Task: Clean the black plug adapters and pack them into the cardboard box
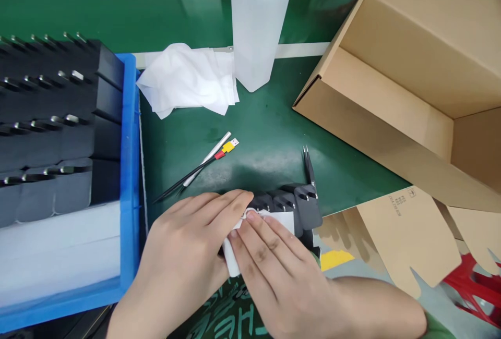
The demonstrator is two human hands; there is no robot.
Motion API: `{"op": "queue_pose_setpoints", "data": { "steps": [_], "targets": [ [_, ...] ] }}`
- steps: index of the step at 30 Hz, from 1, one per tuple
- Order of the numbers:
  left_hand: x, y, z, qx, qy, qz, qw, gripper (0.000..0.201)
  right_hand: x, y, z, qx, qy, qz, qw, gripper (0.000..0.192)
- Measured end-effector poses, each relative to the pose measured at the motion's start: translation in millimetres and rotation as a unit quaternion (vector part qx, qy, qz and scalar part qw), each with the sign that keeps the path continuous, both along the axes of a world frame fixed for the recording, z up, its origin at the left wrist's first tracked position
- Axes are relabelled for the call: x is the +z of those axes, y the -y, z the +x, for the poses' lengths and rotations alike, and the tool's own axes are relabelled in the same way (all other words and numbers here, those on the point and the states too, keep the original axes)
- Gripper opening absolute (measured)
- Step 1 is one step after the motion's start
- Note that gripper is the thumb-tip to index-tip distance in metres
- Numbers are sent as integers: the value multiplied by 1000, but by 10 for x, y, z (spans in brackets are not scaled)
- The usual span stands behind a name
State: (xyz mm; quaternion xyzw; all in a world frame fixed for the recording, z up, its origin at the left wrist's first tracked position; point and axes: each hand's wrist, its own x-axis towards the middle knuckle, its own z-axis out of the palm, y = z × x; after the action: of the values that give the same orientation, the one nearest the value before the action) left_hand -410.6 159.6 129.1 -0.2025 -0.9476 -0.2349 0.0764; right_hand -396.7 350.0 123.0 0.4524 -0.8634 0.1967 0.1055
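My left hand [183,255] and my right hand [282,271] meet at the near edge of the green mat [270,141]. Together they pinch a small white wipe [274,221] that lies against a short row of black plug adapters [295,206] with metal prongs. My left thumb and right fingertips touch at the top of the wipe. The left part of the row is hidden under my hands.
A blue bin [129,172] at the left holds rows of black adapters on white foam. On the mat lie crumpled white cloth [188,78], a frosted bottle [258,21], black tweezers [188,177], another pair [309,167]. An open cardboard box [395,94] stands at the right.
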Motion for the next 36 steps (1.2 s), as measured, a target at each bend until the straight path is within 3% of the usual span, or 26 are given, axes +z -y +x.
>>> {"op": "queue_pose_setpoints", "data": {
  "steps": [6,12,18,30,36],
  "targets": [
    [7,-4,-7,-1,3,5,1000,30,31,50,86,-62,9,-14,998,45],
    [13,-3,-6,-1,5,5,1000,30,58,76,51,-63,-2,3,998,42],
    [20,3,8,-2,11,4,1000,33,61,108,30,-75,12,-33,997,41],
    [14,16,12,-6,21,13,1000,32,23,146,31,-98,-11,-35,995,34],
    [17,13,4,-7,25,17,1000,30,30,142,32,-100,-8,-33,994,41]
  ]
}}
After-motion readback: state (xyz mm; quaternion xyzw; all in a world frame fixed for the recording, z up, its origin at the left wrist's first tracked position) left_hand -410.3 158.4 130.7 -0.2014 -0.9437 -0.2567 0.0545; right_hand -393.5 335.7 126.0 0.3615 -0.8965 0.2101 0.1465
